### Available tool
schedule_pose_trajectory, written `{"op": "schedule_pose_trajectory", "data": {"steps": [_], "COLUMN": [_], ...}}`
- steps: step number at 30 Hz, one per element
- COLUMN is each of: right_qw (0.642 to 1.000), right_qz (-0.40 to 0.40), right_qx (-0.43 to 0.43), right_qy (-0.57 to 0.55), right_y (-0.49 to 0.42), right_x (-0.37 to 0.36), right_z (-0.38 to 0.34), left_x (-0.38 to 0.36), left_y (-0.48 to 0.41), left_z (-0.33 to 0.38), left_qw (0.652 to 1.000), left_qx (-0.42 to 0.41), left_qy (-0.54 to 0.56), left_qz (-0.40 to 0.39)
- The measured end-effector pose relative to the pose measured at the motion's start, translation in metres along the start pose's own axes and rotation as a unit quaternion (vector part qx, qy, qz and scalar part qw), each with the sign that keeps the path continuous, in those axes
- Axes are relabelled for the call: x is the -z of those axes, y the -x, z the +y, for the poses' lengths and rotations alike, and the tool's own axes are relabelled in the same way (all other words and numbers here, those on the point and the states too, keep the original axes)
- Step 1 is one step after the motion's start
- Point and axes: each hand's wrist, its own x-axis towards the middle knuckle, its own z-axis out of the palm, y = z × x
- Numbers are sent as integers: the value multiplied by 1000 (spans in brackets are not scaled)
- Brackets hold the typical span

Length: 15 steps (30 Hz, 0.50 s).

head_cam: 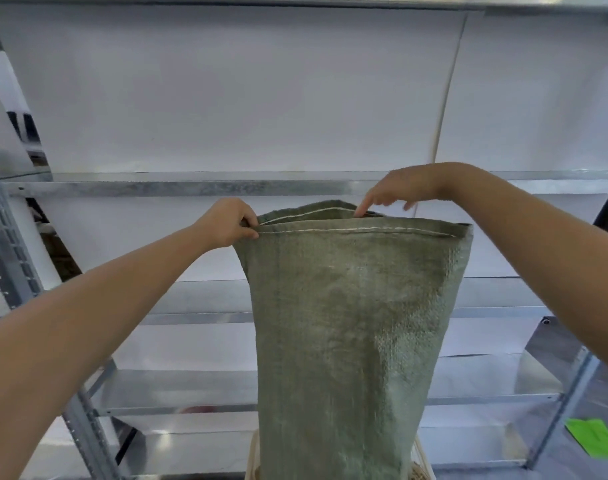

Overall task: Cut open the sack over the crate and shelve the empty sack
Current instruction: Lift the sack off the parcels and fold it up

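Observation:
A green woven sack hangs upright in front of me, its stitched hem at the top. My left hand pinches the hem's left corner and holds the sack up. My right hand hovers over the hem's middle with fingers spread, one fingertip touching the folded edge. The sack's lower end drops into a pale crate, of which only rim pieces show at the bottom edge. Light material shows inside the crate at the right of the sack.
Metal shelving stands behind the sack, with a shelf beam at hand height and lower shelves beneath. A grey upright post rises at the left. A bright green sheet lies on the floor at the right.

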Motion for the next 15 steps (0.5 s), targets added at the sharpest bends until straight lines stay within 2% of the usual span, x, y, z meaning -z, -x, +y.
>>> {"op": "schedule_pose_trajectory", "data": {"steps": [2, 5, 9, 12, 15], "right_qw": [998, 992, 996, 997, 997], "right_qz": [-49, -57, -36, -22, -46], "right_qx": [-7, -32, -81, -67, -61], "right_qy": [39, 105, 25, 0, -11], "right_y": [-14, -23, -4, 11, 25], "right_x": [-12, -23, -4, 6, 12], "right_z": [-5, -4, 18, 31, 45], "left_x": [5, 12, 24, 31, 36], "left_y": [2, 7, 15, 17, 19], "left_z": [2, -3, -18, -27, -33], "left_qw": [1000, 1000, 999, 998, 996], "left_qx": [0, 4, 31, 60, 86], "left_qy": [3, -1, -17, -15, -23], "left_qz": [2, -15, -16, 0, 2]}}
